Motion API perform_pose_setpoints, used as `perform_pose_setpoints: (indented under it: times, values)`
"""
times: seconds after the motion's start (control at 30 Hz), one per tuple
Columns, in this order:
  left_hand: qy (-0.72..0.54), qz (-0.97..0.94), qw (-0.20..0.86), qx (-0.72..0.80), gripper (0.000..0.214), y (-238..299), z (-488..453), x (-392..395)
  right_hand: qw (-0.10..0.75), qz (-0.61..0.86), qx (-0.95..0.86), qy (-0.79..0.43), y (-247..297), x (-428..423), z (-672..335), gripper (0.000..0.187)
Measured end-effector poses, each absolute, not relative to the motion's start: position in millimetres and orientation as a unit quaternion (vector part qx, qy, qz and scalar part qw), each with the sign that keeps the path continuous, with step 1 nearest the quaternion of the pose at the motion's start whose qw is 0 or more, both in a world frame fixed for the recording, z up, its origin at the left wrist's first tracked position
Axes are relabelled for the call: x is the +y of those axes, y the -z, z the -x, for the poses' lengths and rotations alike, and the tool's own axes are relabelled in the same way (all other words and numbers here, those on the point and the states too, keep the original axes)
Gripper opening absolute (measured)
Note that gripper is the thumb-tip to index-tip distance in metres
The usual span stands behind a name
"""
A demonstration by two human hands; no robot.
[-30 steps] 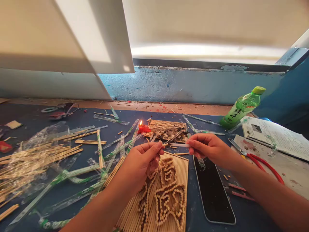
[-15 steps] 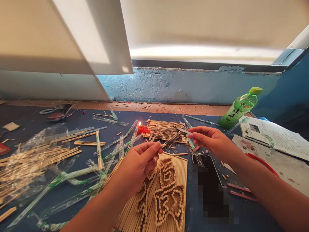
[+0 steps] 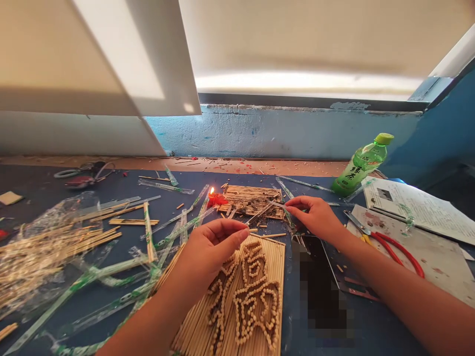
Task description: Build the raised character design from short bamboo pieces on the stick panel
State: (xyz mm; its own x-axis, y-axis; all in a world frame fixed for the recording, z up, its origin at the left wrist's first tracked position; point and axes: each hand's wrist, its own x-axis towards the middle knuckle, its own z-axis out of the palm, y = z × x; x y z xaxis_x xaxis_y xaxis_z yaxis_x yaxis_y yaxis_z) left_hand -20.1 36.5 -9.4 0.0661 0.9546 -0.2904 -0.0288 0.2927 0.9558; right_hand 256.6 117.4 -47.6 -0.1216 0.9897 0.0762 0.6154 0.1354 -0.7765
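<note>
My left hand [image 3: 213,244] pinches a thin stick [image 3: 260,214] that points up and right toward the small bamboo mat [image 3: 252,200]. My right hand [image 3: 315,217] pinches a short clear glue stick [image 3: 278,204], its tip meeting the thin stick's end over that mat. Below both hands lies a larger bamboo mat [image 3: 276,257] with rows of small wooden beads [image 3: 256,291] laid on it in a pattern. A lit red candle [image 3: 214,198] burns just left of the small mat.
Loose bamboo sticks in plastic wrap [image 3: 44,247] and green-printed wrappers [image 3: 111,277] litter the left. A phone [image 3: 319,291], red-handled pliers [image 3: 393,244], papers [image 3: 415,207] and a green bottle [image 3: 361,165] are on the right. Scissors [image 3: 81,173] lie far left.
My right hand moved left and away from me with the clear stick, its tip now at the thin stick's end over the small mat. My left hand shifted slightly lower.
</note>
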Motion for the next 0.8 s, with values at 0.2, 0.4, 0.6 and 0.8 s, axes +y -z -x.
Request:
perform_pose_setpoints:
  times: [0.2, 0.4, 0.6, 0.8]
  values:
    - [-0.402, -0.562, 0.456, 0.560, 0.018, 8, 18, 31, 0.311, 0.561, -0.747, -0.175, 23, 96, -245, 0.020]
    - [-0.404, -0.688, 0.315, 0.514, 0.007, 13, 10, 19, 0.314, 0.384, -0.852, -0.168, -13, 49, -215, 0.023]
    - [-0.415, -0.716, 0.275, 0.489, 0.007, 12, 5, 14, 0.315, 0.321, -0.886, -0.116, -4, 38, -201, 0.017]
    - [-0.428, -0.704, 0.309, 0.474, 0.008, 8, 5, 8, 0.303, 0.347, -0.880, -0.117, -10, 34, -205, 0.014]
